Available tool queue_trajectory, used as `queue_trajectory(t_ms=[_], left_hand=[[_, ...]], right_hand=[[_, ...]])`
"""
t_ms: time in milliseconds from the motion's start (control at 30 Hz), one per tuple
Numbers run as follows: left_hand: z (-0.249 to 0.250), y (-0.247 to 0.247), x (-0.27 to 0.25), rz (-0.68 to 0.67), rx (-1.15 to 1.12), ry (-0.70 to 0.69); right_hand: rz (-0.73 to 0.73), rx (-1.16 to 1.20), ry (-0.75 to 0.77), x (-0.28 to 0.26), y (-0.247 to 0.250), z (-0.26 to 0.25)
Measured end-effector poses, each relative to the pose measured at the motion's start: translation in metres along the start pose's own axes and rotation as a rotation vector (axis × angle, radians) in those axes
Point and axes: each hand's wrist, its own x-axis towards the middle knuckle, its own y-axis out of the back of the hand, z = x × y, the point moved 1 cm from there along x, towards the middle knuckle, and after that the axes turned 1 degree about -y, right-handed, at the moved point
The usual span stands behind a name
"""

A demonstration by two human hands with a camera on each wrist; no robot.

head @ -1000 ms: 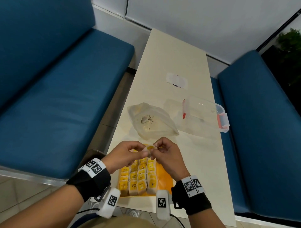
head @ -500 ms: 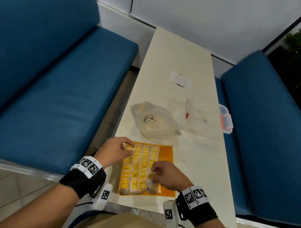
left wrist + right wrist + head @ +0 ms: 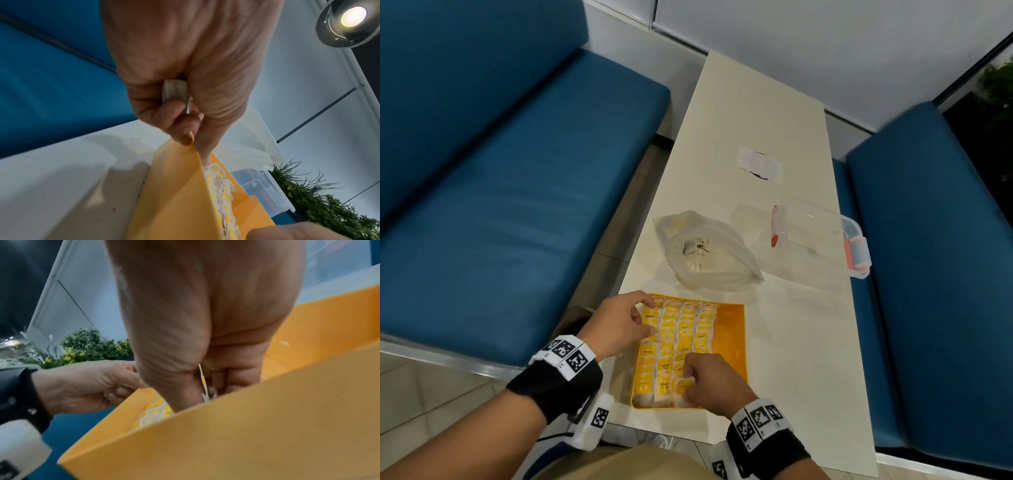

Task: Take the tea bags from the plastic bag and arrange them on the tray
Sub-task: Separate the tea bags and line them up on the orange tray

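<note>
- The orange tray [image 3: 732, 329] sat at the lower centre of the head view on the pale surface [image 3: 756, 130], with rows of yellow-and-white tea bags [image 3: 681, 329] filling its left part and its right strip bare.
- The right hand [image 3: 714, 382] was at the tray's near end, thumb and fingers pinched on a tea bag [image 3: 203, 382] down among the packed rows.
- The left hand [image 3: 619, 325] rested at the tray's far-left corner, fingers curled; the left wrist view showed a small whitish object [image 3: 174, 91] clamped in its palm, what it was unclear.
- The plastic bag [image 3: 709, 253] lay crumpled just above the tray, with a clear lidded container [image 3: 822, 236] to its right.
</note>
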Motion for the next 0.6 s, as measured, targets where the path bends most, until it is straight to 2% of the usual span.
queue_trajectory(t_ms=[233,333,400,467,533,600], left_hand=[[-0.001,0.0,-0.001,0.01,-0.063,-0.021],[0.009,0.005,-0.007,0.013,-0.281,-0.036],[0.017,0.007,-0.012,-0.093,-0.479,-0.057],[0.024,0.005,-0.015,-0.184,-0.579,-0.089],[0.03,-0.001,-0.014,-0.253,-0.609,-0.104],[0.037,-0.007,-0.013,-0.308,-0.611,-0.11]], right_hand=[[0.091,-0.141,0.087,0.001,-0.01,-0.008],[0.16,-0.121,0.097,-0.006,0.003,-0.013],[0.278,0.003,0.138,-0.012,0.022,-0.021],[0.375,0.21,0.224,-0.018,0.044,-0.035],[0.399,0.357,0.297,-0.023,0.061,-0.05],[0.384,0.386,0.315,-0.023,0.068,-0.062]])
